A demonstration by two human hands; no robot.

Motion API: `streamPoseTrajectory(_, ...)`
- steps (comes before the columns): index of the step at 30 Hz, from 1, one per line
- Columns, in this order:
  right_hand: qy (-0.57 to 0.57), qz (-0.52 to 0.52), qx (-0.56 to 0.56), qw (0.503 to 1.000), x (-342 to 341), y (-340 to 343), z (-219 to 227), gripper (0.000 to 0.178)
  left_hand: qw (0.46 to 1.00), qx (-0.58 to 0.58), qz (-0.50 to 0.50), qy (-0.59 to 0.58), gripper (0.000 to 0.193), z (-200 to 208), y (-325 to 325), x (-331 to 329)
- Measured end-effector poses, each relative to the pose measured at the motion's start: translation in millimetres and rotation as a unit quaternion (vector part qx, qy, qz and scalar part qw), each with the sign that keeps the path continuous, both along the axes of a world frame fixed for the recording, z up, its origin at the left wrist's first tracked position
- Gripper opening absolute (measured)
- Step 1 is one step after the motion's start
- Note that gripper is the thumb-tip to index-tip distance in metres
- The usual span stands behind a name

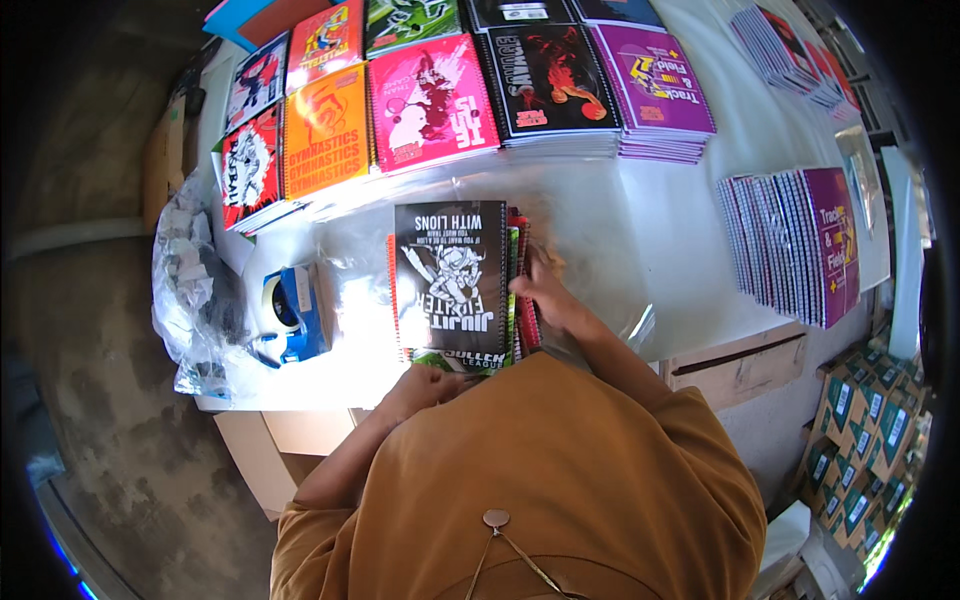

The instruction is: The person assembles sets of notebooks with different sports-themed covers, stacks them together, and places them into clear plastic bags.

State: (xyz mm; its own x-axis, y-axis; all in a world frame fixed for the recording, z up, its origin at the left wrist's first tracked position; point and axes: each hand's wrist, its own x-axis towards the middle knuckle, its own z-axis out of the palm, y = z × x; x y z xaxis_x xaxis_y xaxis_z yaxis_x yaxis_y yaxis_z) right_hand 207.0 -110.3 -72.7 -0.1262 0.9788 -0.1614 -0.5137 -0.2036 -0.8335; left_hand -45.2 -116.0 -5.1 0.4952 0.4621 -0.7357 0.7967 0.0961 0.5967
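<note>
A stack of spiral notebooks lies in front of me. Its top one is a black notebook (450,270) with a white fighter figure; edges of a green notebook (460,360), red ones and an orange one stick out beneath it. My right hand (548,295) grips the stack's right side, thumb by the spiral binding and fingers along the outer edge. At the near edge, my left hand (432,388) is closed with its fingers curled against the lower notebooks; some fingertips are hidden. Clear plastic film (590,260) is spread under and around the stack.
Beyond lie rows of notebook piles, including a pink one (430,100) and a purple one (652,80). To the left are a blue tape dispenser (305,320) and crumpled plastic (195,290). A long notebook row (775,250) stands at right; patterned boxes (865,440) are below it.
</note>
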Motion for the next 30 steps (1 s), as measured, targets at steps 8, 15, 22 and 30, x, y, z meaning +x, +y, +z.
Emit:
streamPoseTrajectory(8,-0.148,0.013,-0.055,0.987,7.1,-1.8,9.3,0.071,0.96,0.248,0.104,-0.072,0.027,78.9,126.2,82.9)
streamPoseTrajectory(15,-0.106,-0.085,-0.06,0.989,4.8,1.7,15.0,0.091,0.813,0.51,-0.105,-0.262,0.045,69.1,271.4,324.8)
streamPoseTrajectory(22,-0.137,-0.067,-0.104,0.983,-1.6,-3.3,-2.8,0.095,0.783,0.573,-0.239,-0.039,0.045,-30.9,384.1,428.1)
streamPoseTrajectory(30,-0.143,-0.03,-0.048,0.988,9.9,2.7,-2.7,0.091,0.688,0.689,0.066,-0.218,0.021,45.8,405.0,363.0)
